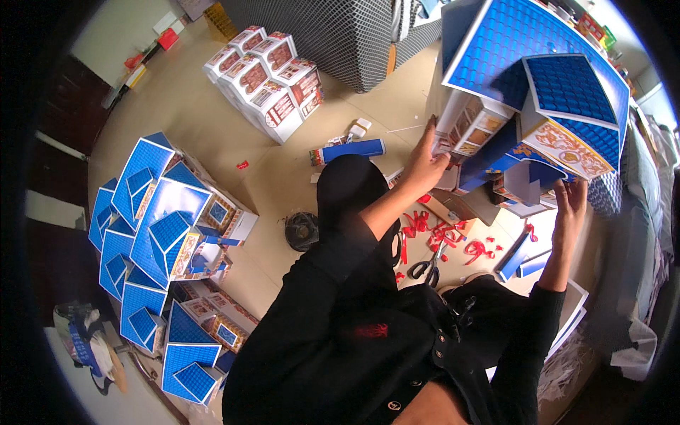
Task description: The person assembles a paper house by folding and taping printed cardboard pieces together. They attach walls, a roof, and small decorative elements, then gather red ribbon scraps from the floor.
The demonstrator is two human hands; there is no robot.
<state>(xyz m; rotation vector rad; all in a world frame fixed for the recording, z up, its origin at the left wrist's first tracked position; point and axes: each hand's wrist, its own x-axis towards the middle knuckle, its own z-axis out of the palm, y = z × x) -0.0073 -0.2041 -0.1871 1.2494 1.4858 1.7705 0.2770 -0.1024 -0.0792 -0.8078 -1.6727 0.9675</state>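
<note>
A printed cardboard house (491,58) with a blue tile-patterned roof is held up at the upper right. My left hand (427,164) grips its lower wall on the left side, thumb and fingers on the card. At the front, beneath the gold-scrolled gable (574,149), the fingers of my right hand (571,202) pinch the lower edge. A smaller blue dormer roof (568,85) juts from the main roof. Below the house, scissors (430,265) with dark handles lie on the floor among red tape scraps (478,249). Part of the house's underside is hidden.
Several similar cardboard houses (170,212) stand clustered at the left. White printed boxes (265,79) are grouped farther back, near a patterned fabric-covered piece of furniture (324,37). A roll of dark tape (302,231) and a blue card piece (353,151) lie beside my knee.
</note>
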